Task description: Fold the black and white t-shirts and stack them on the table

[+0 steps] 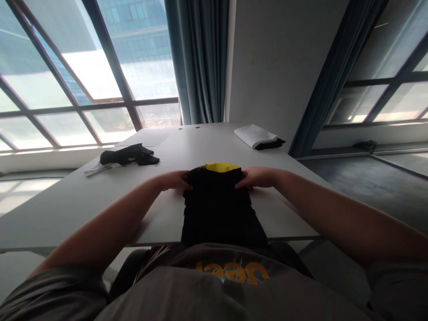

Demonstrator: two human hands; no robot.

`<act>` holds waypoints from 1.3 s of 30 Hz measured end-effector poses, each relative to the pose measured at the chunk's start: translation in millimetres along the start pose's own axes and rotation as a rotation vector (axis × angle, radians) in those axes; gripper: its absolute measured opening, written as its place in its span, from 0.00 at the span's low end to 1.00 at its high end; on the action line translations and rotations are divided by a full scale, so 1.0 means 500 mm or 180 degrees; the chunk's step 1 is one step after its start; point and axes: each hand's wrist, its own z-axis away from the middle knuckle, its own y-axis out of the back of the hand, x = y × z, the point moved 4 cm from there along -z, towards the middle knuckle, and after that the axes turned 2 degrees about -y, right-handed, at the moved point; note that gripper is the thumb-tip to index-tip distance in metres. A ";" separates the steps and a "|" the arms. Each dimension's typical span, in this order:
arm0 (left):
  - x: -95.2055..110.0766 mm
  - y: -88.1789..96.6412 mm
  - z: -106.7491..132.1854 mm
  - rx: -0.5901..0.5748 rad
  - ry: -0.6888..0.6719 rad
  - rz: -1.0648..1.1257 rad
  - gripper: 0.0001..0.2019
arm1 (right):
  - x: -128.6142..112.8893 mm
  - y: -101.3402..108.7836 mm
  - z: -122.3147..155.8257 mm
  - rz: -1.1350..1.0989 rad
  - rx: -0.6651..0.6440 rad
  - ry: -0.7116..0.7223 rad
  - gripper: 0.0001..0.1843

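**Both hands at the far end of a folded black garment**

A folded black garment (pixel 219 209) with a yellow patch at its far end lies on the white table (pixel 67 200), at the middle of the near edge. Its near end reaches that edge and hangs slightly over it, toward the person's lap. The fabric is stacked in several layers, and their edges show as small steps along both long sides.

The left hand (pixel 175 180) rests on the garment's far left corner, fingers curled together around the fabric edge, thumb side toward the cloth. The right hand (pixel 256 177) mirrors it on the far right corner, fingers pressed close together and bent over the edge. Whether either hand pinches the cloth or only presses on it cannot be told. Both forearms stretch out over the near edge of the table.

Toward the far left of the table lies a crumpled black cloth (pixel 130 156), partly on a thin white item. Near the far right corner sits a folded white cloth (pixel 254 135) with a dark one just under its right end. Behind the table hang blue-grey curtains (pixel 202 62) between 2 large windows.
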 end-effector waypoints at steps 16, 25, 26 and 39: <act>0.081 -0.009 0.072 -0.0695 -0.0880 -0.0599 0.21 | -0.075 -0.033 0.073 0.2167 -0.0104 0.1297 0.13; 0.131 -0.171 0.135 -0.0157 -0.1664 -0.2760 0.36 | -0.101 -0.091 0.125 0.2125 0.0293 0.1391 0.26; 0.122 -0.185 0.137 -0.0150 -0.1709 -0.2895 0.40 | -0.096 -0.098 0.128 0.2015 0.0250 0.1348 0.27; 0.078 -0.202 0.162 -0.0458 -0.1370 -0.3108 0.29 | -0.029 -0.105 0.191 0.1810 -0.0365 0.0784 0.43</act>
